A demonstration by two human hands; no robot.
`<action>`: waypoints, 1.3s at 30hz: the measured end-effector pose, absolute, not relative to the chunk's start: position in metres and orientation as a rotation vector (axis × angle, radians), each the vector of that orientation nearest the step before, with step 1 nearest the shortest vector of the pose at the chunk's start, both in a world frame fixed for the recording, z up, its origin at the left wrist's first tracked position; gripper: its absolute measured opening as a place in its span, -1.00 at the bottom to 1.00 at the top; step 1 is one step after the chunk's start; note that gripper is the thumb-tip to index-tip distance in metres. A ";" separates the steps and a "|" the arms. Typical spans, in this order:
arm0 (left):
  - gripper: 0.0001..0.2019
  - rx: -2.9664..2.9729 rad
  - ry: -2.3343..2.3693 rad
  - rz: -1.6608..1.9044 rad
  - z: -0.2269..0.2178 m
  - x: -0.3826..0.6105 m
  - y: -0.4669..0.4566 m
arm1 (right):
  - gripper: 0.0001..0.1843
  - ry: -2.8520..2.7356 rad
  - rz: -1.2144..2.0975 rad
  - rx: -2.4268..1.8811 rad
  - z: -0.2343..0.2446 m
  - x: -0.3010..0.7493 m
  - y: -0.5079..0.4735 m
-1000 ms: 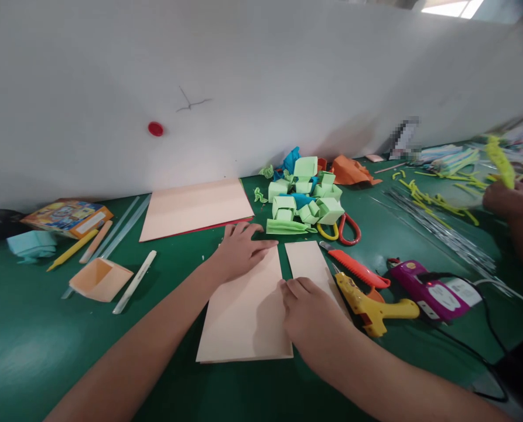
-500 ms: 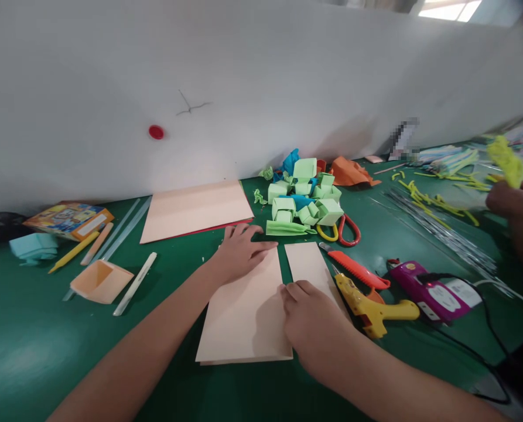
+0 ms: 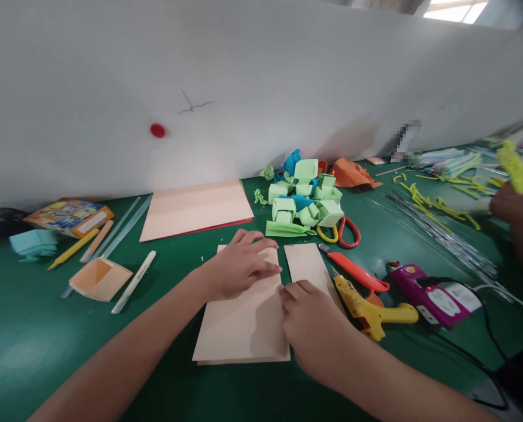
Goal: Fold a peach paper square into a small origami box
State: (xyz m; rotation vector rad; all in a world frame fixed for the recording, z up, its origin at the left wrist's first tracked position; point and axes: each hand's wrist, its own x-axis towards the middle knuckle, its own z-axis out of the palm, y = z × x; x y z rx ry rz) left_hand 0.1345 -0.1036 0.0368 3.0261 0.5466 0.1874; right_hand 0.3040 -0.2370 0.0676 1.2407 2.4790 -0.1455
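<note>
A folded sheet of peach paper (image 3: 239,328) lies on the green table in front of me, its two layers showing at the near edge. Across its upper part rests my left hand (image 3: 242,266), fingers spread and laid over the sheet. My right hand (image 3: 308,319) is closed at the sheet's right edge, thumb and curled fingers gripping or pressing it there; the exact contact is partly hidden. Under and beyond that hand lies a narrower peach paper strip (image 3: 307,264). Just right of it are an orange cutter knife (image 3: 358,272) and a yellow glue gun (image 3: 371,310).
Green folded paper pieces (image 3: 305,196) and scissors (image 3: 349,233) lie ahead. Peach sheets (image 3: 195,211) lie back left, near a small peach paper box (image 3: 101,280) and glue sticks (image 3: 134,281). A purple power strip (image 3: 432,296) is right. Another person's hand (image 3: 513,205) holds something yellow.
My left hand has slid slightly toward me over the paper. The right hand stays at the right edge. At far right, the other person's hand has shifted a little to the right.
</note>
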 end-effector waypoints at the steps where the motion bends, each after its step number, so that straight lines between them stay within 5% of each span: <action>1: -0.66 3.029 0.511 0.170 0.038 0.134 -0.106 | -0.81 2.485 -0.142 1.240 0.068 0.304 -0.237; 21: -0.66 2.872 0.869 0.158 0.030 0.139 -0.108 | -0.87 2.496 -0.143 1.238 0.069 0.303 -0.236; 27: -0.35 2.901 0.961 0.175 0.020 0.141 -0.097 | -0.85 2.455 -0.166 1.230 0.075 0.301 -0.234; 39: -0.28 3.032 1.153 0.233 0.002 0.146 -0.098 | -0.85 2.537 -0.171 1.248 0.070 0.306 -0.235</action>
